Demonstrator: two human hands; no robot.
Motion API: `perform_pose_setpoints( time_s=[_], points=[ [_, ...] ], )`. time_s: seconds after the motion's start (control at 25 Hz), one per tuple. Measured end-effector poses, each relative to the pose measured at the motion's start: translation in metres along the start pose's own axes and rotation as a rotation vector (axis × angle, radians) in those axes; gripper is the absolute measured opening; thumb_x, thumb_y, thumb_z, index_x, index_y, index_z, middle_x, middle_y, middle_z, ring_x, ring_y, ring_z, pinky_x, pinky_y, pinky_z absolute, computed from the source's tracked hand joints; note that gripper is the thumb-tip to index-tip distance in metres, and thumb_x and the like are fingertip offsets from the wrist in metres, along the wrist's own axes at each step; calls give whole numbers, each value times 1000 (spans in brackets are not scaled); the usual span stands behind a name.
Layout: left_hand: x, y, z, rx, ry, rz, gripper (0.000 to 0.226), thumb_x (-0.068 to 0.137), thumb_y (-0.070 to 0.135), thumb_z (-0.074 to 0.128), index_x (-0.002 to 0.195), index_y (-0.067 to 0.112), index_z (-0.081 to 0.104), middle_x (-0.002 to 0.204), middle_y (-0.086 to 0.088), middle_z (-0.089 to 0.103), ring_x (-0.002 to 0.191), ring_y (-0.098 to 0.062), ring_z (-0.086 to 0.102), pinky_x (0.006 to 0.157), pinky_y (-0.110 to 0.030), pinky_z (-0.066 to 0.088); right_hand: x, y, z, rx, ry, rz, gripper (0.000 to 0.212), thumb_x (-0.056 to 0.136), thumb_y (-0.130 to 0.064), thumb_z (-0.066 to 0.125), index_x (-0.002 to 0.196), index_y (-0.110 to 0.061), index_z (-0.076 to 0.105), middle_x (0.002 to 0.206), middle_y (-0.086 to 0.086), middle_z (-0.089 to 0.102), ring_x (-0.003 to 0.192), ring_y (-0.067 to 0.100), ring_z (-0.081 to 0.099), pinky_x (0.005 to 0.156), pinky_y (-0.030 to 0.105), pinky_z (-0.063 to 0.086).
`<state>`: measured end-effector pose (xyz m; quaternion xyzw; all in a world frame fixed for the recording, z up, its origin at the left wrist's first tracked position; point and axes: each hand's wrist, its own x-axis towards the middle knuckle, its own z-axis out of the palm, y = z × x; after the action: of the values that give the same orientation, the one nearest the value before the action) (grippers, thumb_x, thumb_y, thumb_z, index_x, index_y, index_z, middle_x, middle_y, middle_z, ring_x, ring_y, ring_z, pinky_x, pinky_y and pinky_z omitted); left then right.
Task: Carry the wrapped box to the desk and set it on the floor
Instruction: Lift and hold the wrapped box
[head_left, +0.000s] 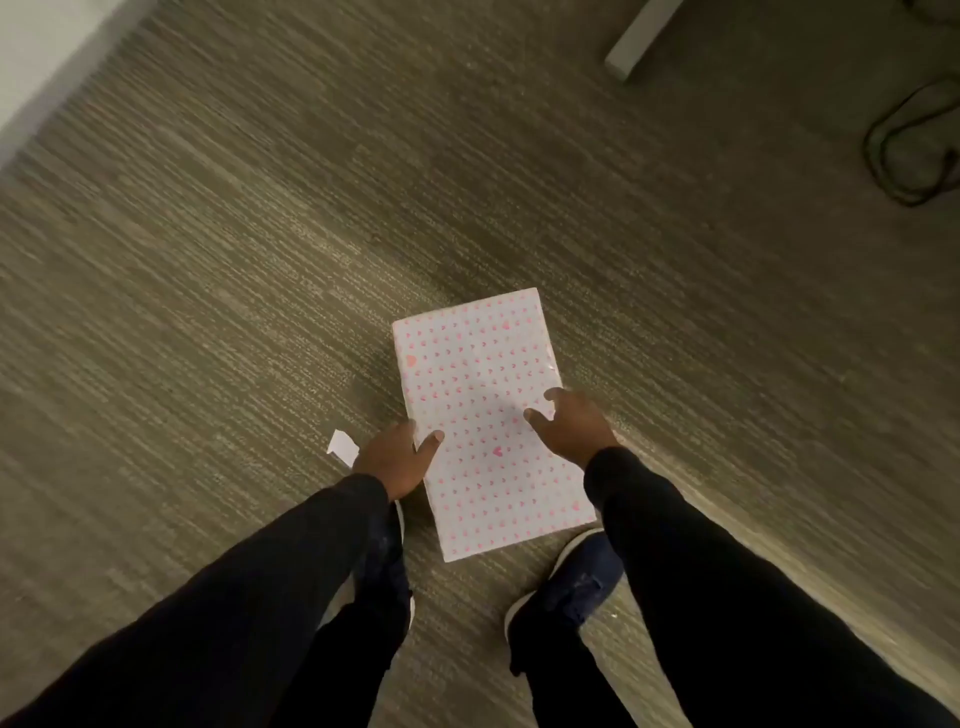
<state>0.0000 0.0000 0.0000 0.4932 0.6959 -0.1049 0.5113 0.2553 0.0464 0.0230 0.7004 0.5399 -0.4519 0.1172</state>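
The wrapped box (483, 395), flat and covered in white paper with small pink hearts, is in front of my feet over the grey-brown carpet. My left hand (397, 457) grips its left edge, thumb on top. My right hand (571, 426) is at its right edge with fingers spread over the top face. Whether the box rests on the carpet or hangs just above it, I cannot tell.
A small scrap of white paper (342, 446) lies on the carpet beside my left hand. A pale desk leg (639, 41) stands at the top right, with a dark cable loop (914, 150) near it. My two dark shoes (571, 582) are just behind the box.
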Motion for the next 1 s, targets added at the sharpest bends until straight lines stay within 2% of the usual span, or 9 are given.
perform_pose_setpoints(
  time_s=[0.08, 0.16, 0.32, 0.48, 0.64, 0.72, 0.84, 1.0],
  points=[
    [19, -6, 13, -129, 58, -45, 67, 98, 63, 43, 150, 21, 42, 150, -6, 52, 132, -31, 53, 107, -47, 43, 18, 10, 12, 66, 50, 21, 71, 97, -46, 56, 155, -15, 29, 160, 16, 34, 141, 37, 42, 112, 49, 41],
    [35, -10, 26, -274, 80, -109, 67, 98, 60, 48, 150, 20, 41, 150, -6, 53, 132, -32, 54, 109, -50, 43, 33, 21, 22, 166, 90, 44, 79, 96, -43, 59, 158, -15, 19, 164, 16, 26, 144, 38, 37, 114, 51, 39],
    [64, -11, 50, -511, 106, -297, 65, 98, 58, 51, 143, 11, 48, 138, -10, 60, 123, -35, 59, 98, -41, 46, 66, 40, 38, 414, 56, 155, 89, 93, -50, 63, 159, -16, 13, 164, 13, 29, 144, 37, 39, 113, 46, 37],
    [85, -13, 63, -905, 89, -346, 61, 97, 56, 56, 141, 14, 54, 134, -11, 64, 118, -33, 63, 102, -50, 50, 90, 53, 47, 616, -38, 241, 96, 84, -62, 68, 158, -24, 21, 155, 10, 46, 132, 35, 53, 112, 50, 42],
    [96, -10, 69, -1129, 18, -350, 47, 95, 60, 56, 126, 25, 59, 122, -5, 68, 106, -26, 66, 91, -44, 51, 101, 56, 53, 713, -22, 264, 93, 73, -69, 74, 147, -26, 39, 145, 3, 55, 121, 30, 58, 103, 46, 46],
    [96, -7, 66, -1193, -12, -342, 40, 93, 60, 59, 118, 28, 62, 115, -1, 70, 103, -24, 68, 84, -44, 54, 99, 53, 53, 731, -13, 271, 94, 69, -71, 75, 145, -27, 43, 141, 1, 57, 117, 27, 57, 95, 43, 45],
    [84, 0, 61, -1185, -16, -324, 31, 91, 61, 61, 106, 34, 64, 101, 8, 74, 88, -12, 72, 64, -34, 52, 87, 47, 45, 706, 20, 262, 96, 71, -72, 73, 148, -24, 41, 146, 3, 53, 125, 30, 55, 100, 44, 45],
    [50, 27, 44, -1176, -21, -327, 32, 91, 61, 59, 107, 34, 60, 101, 9, 68, 89, -12, 65, 63, -32, 45, 58, 32, 8, 688, 67, 215, 88, 72, -71, 73, 142, -23, 49, 143, 3, 57, 125, 30, 57, 107, 52, 46]
  ],
)
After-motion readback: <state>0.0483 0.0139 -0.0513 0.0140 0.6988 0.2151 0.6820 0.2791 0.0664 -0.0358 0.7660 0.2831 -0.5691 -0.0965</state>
